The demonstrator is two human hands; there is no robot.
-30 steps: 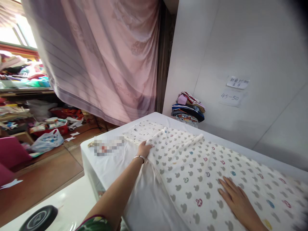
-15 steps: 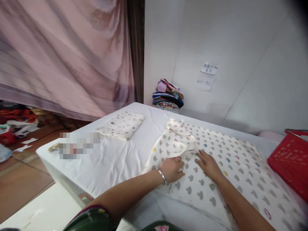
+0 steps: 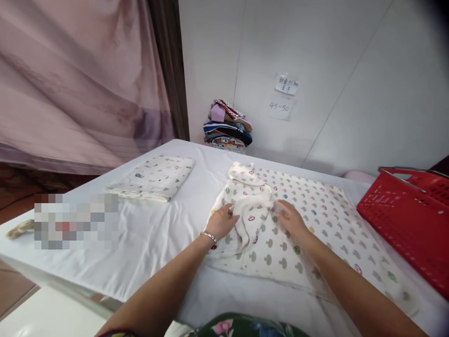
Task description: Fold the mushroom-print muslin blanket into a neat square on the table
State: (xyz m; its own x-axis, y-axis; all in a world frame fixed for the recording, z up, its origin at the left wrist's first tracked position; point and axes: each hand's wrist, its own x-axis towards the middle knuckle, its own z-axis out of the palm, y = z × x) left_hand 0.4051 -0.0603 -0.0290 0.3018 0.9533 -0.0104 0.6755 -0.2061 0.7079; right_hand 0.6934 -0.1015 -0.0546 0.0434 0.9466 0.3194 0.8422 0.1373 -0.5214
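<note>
White cloth (image 3: 308, 201), grey-mushroom print: 4 o'clock, spread on worktop (image 3: 147, 243), left end bunched | left hand (image 3: 220, 222): 6 o'clock, on the bunched part, fingers loosely parted | right hand (image 3: 290, 220): 4 o'clock, at the bunch's edge, fingers bent, grip unclear | folded cloth (image 3: 156, 178): 9 o'clock | red basket (image 3: 407, 224): 3 o'clock

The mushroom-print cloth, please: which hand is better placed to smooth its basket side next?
Probably the right hand: it is nearer the red basket, while the left hand is at bunched cloth.
</note>
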